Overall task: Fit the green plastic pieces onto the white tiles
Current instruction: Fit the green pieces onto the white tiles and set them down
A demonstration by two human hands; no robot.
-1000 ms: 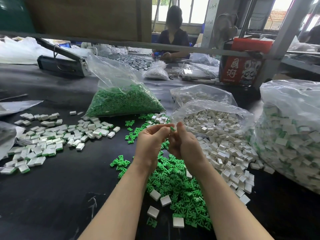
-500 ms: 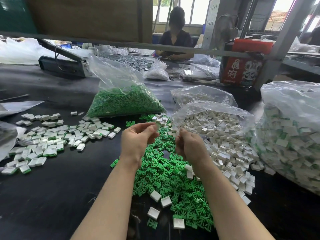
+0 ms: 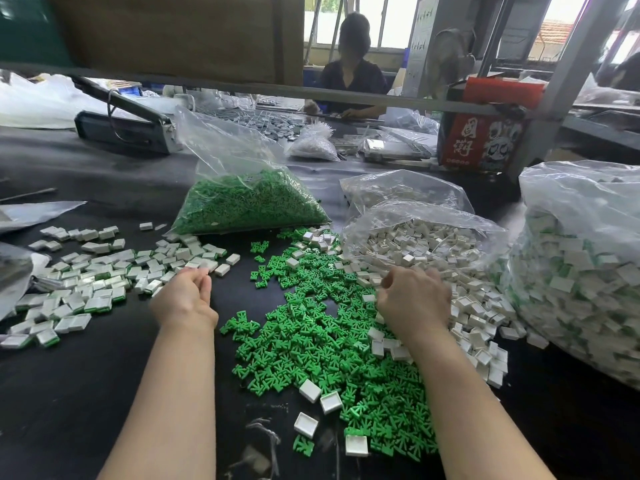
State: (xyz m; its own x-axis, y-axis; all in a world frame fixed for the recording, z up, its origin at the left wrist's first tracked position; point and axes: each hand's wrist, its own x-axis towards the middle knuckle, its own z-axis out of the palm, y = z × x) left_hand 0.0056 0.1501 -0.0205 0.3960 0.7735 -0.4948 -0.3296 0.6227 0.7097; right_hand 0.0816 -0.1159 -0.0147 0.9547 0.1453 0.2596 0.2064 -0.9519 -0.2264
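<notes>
Black worktable (image 3: 86, 393): loose green plastic pieces (image 3: 311, 341) central, white square tiles (image 3: 478, 313) at 3 o'clock.
Left hand (image 3: 185, 301) curled at finished tiles (image 3: 86, 282), contents unclear; right hand (image 3: 414, 301) curled, grasp indeterminate.

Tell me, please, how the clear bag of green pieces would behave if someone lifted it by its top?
The bag would probably sag: its film is thin and crumpled. The green pieces inside are loose, so they would likely shift. Its mouth looks open, so tilting may spill them.
</notes>
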